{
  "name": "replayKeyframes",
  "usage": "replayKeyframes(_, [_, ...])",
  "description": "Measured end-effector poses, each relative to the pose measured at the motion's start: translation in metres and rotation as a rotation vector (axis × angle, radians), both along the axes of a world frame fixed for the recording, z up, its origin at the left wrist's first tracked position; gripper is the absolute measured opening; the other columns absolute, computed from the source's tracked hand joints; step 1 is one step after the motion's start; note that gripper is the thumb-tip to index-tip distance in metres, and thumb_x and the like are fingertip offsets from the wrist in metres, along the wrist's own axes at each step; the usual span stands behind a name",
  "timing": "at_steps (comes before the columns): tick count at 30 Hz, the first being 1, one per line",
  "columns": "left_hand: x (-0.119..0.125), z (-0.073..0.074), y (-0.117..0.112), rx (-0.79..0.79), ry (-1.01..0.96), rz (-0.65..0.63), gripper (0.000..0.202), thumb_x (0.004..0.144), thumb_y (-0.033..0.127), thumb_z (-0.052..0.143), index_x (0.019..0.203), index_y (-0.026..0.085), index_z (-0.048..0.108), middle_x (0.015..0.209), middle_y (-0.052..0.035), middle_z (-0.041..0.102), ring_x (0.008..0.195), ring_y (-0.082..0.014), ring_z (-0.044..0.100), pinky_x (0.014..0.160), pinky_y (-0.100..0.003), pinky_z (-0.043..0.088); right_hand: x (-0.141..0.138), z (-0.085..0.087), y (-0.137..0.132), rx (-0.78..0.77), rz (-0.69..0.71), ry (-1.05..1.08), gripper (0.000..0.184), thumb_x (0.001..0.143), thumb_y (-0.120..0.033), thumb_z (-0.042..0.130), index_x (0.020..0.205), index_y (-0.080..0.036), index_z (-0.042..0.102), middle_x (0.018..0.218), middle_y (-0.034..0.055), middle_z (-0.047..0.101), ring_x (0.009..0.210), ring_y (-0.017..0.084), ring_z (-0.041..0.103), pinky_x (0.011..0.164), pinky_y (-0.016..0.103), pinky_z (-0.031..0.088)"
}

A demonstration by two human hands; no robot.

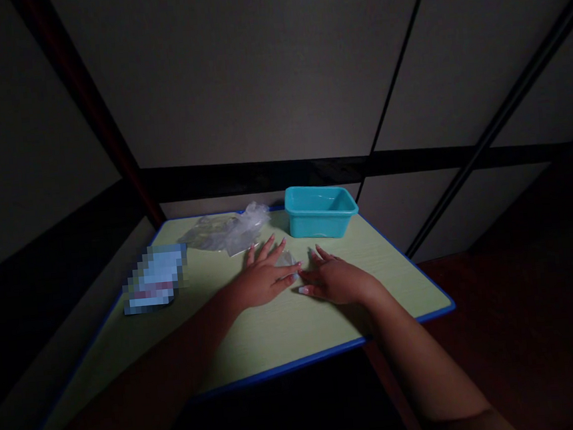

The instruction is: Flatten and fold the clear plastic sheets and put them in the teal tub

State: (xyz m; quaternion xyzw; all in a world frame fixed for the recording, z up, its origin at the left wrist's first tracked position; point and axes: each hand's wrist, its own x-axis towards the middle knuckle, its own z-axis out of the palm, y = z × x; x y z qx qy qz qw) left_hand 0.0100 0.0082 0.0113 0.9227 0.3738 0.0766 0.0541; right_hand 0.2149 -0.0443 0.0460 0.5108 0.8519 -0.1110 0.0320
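Small clear plastic [286, 260]: partly covered by the left hand [265, 280]; its outline could not be made out.
Left hand: was spread open on the table [277, 339].
Right hand [342, 282]: was held open beside it, fingers apart.
Flat item [156, 276]: was obscured by pixelation.
Bag [255, 226]: sheer, crumpled plastic was seen.
Tub [321, 224]: turquoise, rounded-cornered; its inside was partly hidden.

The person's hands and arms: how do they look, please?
The left hand and right hand are ungloved, with longish nails. Both forearms are bare; a dark sleeve edge seems to show on the right arm; shadow hides the left arm's end.
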Motion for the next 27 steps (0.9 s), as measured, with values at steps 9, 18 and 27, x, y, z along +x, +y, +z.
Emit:
replayKeyframes(9, [-0.001, -0.002, 0.009, -0.087, 0.020, 0.057, 0.042, 0.094, 0.051, 0.024, 0.125, 0.042, 0.052, 0.153, 0.0027, 0.008, 0.140, -0.0287, -0.005, 0.105, -0.061, 0.002, -0.001, 0.002, -0.001, -0.011, -0.012, 0.011, 0.055, 0.088, -0.053, 0.041, 0.130, -0.020, 0.052, 0.145, 0.0140, 0.034, 0.138, 0.033, 0.011, 0.107, 0.049, 0.022])
replayKeyframes(18, [0.002, 0.000, 0.010, -0.048, 0.029, 0.068, 0.043, 0.093, 0.053, 0.024, 0.129, 0.043, 0.046, 0.153, 0.0021, 0.006, 0.139, -0.0298, -0.005, 0.104, -0.062, 0.002, -0.002, 0.004, -0.001, -0.008, -0.017, 0.004, 0.054, 0.088, -0.052, 0.042, 0.130, -0.020, 0.051, 0.144, 0.0125, 0.037, 0.138, 0.032, 0.013, 0.108, 0.048, 0.020])
replayKeyframes(27, [0.004, 0.001, 0.017, -0.064, 0.034, 0.143, 0.045, 0.094, 0.054, 0.020, 0.132, 0.044, 0.041, 0.153, 0.0018, 0.009, 0.139, -0.0297, -0.004, 0.103, -0.064, 0.005, -0.002, 0.004, -0.002, 0.002, -0.004, -0.013, 0.056, 0.088, -0.051, 0.040, 0.131, -0.018, 0.051, 0.140, 0.0151, 0.041, 0.138, 0.033, 0.012, 0.106, 0.048, 0.024])
